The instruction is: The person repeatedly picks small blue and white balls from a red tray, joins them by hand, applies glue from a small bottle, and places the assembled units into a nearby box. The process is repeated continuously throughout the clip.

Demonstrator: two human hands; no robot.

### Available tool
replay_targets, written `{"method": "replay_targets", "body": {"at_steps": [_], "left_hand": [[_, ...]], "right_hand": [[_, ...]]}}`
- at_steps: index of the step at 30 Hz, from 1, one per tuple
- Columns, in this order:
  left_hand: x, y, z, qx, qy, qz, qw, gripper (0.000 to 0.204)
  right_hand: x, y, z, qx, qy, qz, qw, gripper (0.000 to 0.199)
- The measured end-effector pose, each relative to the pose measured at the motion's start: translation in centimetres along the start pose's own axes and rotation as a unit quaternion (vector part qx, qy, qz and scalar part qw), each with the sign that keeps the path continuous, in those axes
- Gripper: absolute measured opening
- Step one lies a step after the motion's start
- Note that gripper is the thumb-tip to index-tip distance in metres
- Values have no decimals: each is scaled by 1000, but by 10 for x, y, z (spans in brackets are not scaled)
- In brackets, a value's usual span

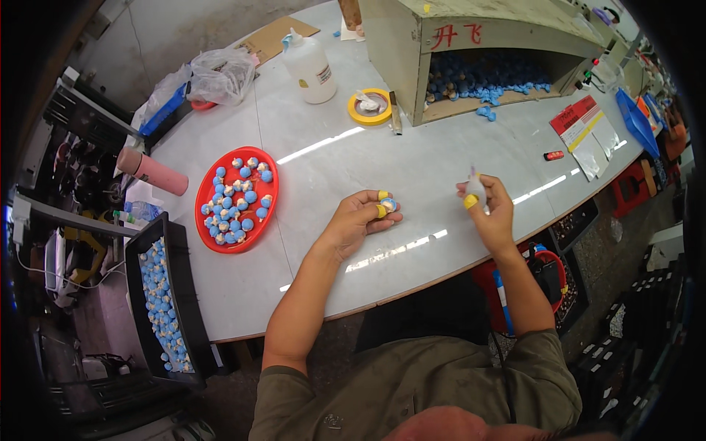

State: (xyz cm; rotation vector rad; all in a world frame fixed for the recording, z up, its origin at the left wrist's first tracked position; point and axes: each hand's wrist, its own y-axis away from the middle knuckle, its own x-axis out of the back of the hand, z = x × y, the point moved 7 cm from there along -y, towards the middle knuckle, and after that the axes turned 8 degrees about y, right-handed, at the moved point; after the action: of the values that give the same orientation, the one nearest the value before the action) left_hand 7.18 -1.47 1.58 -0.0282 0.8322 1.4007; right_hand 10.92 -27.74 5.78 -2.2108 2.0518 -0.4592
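Note:
My left hand (pixel 360 220) rests on the white table (pixel 412 158) and pinches a small blue and white ball piece (pixel 389 204) between fingertips that wear yellow finger caps. My right hand (pixel 491 209) is raised a little to the right of it, its fingers closed on a small white squeeze bottle (pixel 475 187) with its tip pointing up; a yellow cap sits on its thumb. The two hands are about a hand's width apart. A red tray (pixel 209 189) of several blue and white ball pieces (pixel 239 200) lies to the left of my left hand.
A black crate (pixel 193 309) of blue pieces stands at the table's left edge. At the back are a wooden box (pixel 397 51) with blue pieces inside, a white glue bottle (pixel 309 66), a yellow tape roll (pixel 370 107), a pink cylinder (pixel 153 171) and plastic bags (pixel 220 73). Paper sheets (pixel 586 132) lie far right.

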Motion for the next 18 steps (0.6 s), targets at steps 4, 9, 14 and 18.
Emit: {"method": "replay_targets", "body": {"at_steps": [4,9,14,18], "left_hand": [[-6,5,4,-3,-13,4,1000,34],[-12,4,3,-7,-46,-13,999,33],[-7,2,1,-19,-21,-4,1000,33],[-8,1,1,-32,-9,3,999,31]], "right_hand": [[81,-19,26,22,143,82,986,29],[204,-34,61,-35,396,250,883,34],[234,-36,80,-163,449,249,843,46],[191,-10,21,73,512,395,759,47]]}}
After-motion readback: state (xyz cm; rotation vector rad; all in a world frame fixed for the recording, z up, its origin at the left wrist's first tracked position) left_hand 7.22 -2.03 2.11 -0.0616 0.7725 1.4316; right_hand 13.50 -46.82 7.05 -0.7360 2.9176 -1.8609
